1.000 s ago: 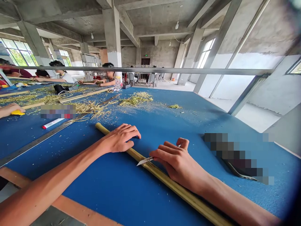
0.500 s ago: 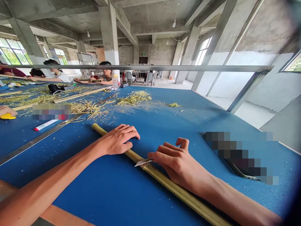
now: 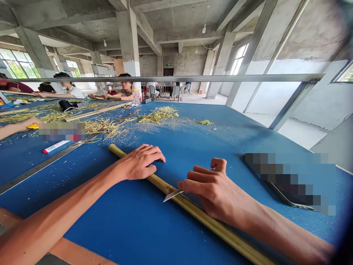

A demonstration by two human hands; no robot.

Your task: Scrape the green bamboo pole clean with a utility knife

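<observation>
A long yellow-green bamboo pole [image 3: 193,210] lies slantwise on the blue tabletop, running from upper left to lower right. My left hand [image 3: 143,162] lies over its far part and presses it down, fingers curled over the far side. Lower down the pole, my right hand [image 3: 208,184] is closed on a small knife [image 3: 172,195]. The knife's handle is mostly hidden in the fingers. Its blade crosses the top of the pole just below a darker node, with the tip sticking out past the near side.
A blurred flat dark object [image 3: 286,187] lies to the right. On the left are a steel ruler [image 3: 44,167], a white marker with a red cap [image 3: 56,146] and heaps of shavings [image 3: 158,115]. Another person's hand [image 3: 29,124] touches something yellow. A metal bar [image 3: 193,78] spans the view.
My right hand and knife have shifted slightly down the pole, toward the right; the blade now sits below the node. My left hand stays put. The other person's hand at left reaches further in.
</observation>
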